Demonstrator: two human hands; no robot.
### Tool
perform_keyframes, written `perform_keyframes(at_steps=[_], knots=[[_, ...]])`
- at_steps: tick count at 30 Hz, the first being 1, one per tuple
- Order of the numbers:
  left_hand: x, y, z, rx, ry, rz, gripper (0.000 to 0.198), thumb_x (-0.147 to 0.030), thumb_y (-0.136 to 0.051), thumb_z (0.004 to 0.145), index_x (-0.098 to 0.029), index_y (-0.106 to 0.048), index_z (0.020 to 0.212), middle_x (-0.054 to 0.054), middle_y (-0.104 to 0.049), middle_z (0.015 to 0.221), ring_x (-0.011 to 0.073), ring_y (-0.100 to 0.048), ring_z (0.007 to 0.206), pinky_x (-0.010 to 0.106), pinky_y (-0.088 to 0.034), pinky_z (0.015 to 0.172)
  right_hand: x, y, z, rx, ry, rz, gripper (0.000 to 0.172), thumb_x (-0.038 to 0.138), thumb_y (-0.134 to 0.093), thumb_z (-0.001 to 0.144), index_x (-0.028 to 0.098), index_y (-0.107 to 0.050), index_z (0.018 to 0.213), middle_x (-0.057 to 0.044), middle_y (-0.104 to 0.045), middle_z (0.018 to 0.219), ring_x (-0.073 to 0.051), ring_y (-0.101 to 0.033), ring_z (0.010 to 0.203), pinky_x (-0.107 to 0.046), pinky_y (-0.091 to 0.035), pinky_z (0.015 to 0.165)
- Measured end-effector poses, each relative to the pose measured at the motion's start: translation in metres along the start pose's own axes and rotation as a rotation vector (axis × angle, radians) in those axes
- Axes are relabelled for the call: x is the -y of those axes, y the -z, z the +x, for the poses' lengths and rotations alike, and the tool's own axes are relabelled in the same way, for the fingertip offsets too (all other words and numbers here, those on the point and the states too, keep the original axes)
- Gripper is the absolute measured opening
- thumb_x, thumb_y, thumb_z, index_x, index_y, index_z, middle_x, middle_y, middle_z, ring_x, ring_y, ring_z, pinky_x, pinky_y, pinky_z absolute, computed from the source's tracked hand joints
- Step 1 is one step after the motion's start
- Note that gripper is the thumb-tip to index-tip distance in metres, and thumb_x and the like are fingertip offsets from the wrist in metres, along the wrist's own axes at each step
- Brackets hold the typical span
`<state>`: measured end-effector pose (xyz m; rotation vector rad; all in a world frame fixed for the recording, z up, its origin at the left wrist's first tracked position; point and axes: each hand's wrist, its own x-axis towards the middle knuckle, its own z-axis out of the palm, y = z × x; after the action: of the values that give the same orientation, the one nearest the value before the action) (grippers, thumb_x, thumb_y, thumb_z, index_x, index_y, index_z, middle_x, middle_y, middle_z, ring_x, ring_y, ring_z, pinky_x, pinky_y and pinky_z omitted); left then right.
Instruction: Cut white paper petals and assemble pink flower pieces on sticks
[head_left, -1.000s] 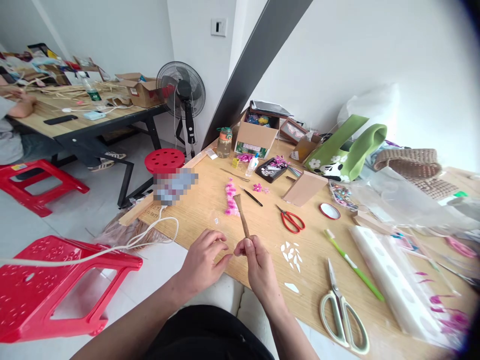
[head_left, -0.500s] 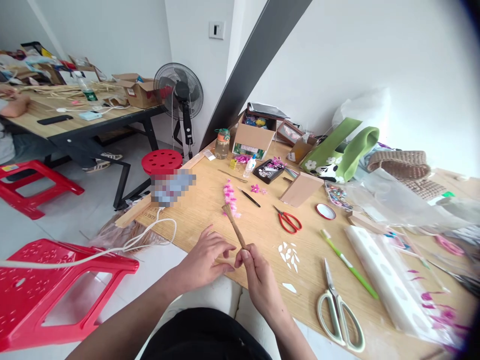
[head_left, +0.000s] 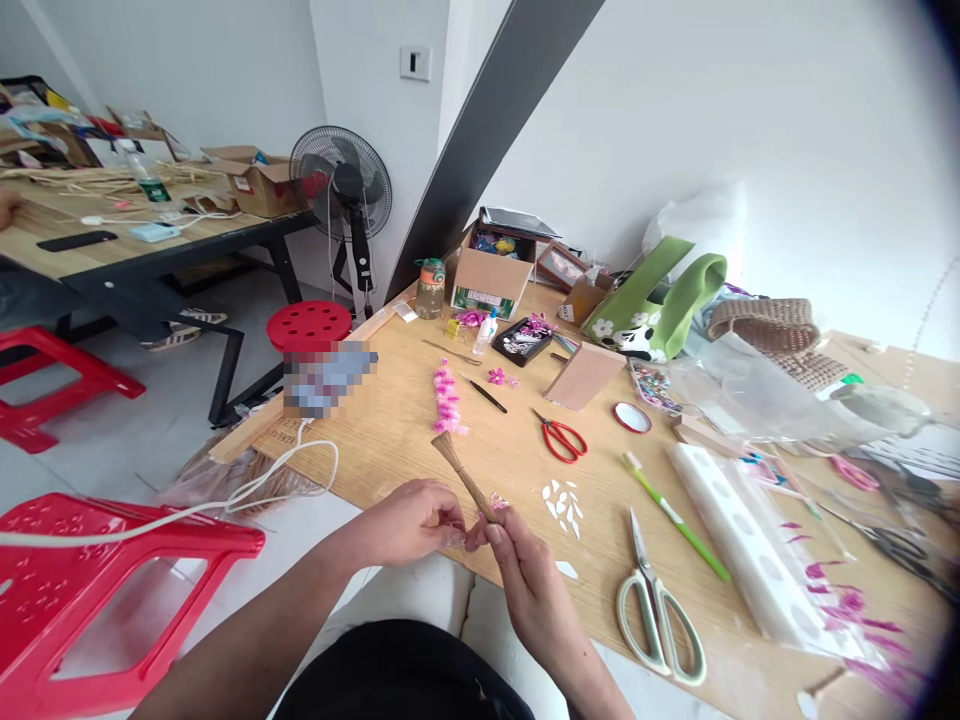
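Over the wood-grain counter (head_left: 394, 425), the left hand (head_left: 412, 520), its hold unclear, has curled in beside the right hand (head_left: 529, 565), apparently bringing both near the narrow end of the right-gripped brown fibre bundle (head_left: 466, 479), which points toward the pink-and-white fuzzy strip (head_left: 445, 395).

On my left I see a black fan (head_left: 347, 185) standing behind a round red stool (head_left: 309, 320), and ahead of me, toward the surface's (head_left: 390, 410) far side, a lidded jar (head_left: 430, 295) beside an open cardboard box (head_left: 487, 278) and a green panda bag (head_left: 611, 312).
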<state>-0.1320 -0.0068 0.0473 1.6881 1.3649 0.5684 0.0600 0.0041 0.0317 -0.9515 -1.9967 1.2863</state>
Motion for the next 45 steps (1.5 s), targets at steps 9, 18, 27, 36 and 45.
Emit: perform_keyframes(at_steps=[9,18,27,36,45], knots=[[-0.005,-0.02,-0.027,-0.798,-0.295,-0.017,0.008,-0.022,-0.067,0.079,-0.019,-0.062,0.075,0.004,-0.059,0.079,0.0194,-0.055,0.082,0.032,-0.044,0.077,0.0,0.001,0.006,-0.264,-0.026,0.186,0.032,0.04,-0.036,0.101,0.022,-0.056,0.084,-0.002,-0.067,0.085,-0.015,-0.062,0.086,-0.028,-0.044,0.082],[0.007,-0.04,-0.018,-0.347,0.108,-1.206,0.037,-0.048,-0.067,0.08,-0.015,-0.074,0.094,0.011,-0.068,0.096,0.0217,-0.058,0.095,0.033,-0.045,0.084,0.008,-0.01,0.009,-0.375,0.006,0.241,0.029,0.039,-0.038,0.1,0.023,-0.055,0.084,-0.002,-0.069,0.09,-0.015,-0.061,0.085,-0.028,-0.046,0.076],[-0.012,-0.036,0.005,-0.44,0.035,-1.361,0.016,-0.026,-0.071,0.079,-0.012,-0.077,0.085,0.009,-0.075,0.088,0.018,-0.065,0.084,0.033,-0.047,0.088,0.005,-0.014,0.002,-0.373,-0.015,0.228,0.029,0.038,-0.038,0.1,0.022,-0.058,0.086,-0.005,-0.069,0.095,-0.018,-0.063,0.093,-0.032,-0.048,0.084],[-0.01,-0.036,0.012,-0.416,0.039,-1.277,0.018,-0.024,-0.074,0.076,-0.014,-0.069,0.091,0.011,-0.077,0.086,0.0208,-0.071,0.088,0.037,-0.048,0.091,0.006,-0.01,-0.004,-0.4,-0.004,0.179,0.029,0.036,-0.036,0.1,0.021,-0.056,0.086,-0.005,-0.068,0.094,-0.018,-0.062,0.093,-0.031,-0.046,0.085],[-0.014,-0.029,0.023,-0.361,0.062,-1.327,0.042,-0.02,-0.078,0.072,-0.014,-0.06,0.11,0.011,-0.075,0.103,0.0247,-0.073,0.089,0.04,-0.051,0.092,0.007,-0.004,-0.009,-0.39,-0.024,0.132,0.029,0.036,-0.036,0.1,0.021,-0.056,0.087,-0.006,-0.069,0.096,-0.018,-0.062,0.093,-0.031,-0.045,0.086]])
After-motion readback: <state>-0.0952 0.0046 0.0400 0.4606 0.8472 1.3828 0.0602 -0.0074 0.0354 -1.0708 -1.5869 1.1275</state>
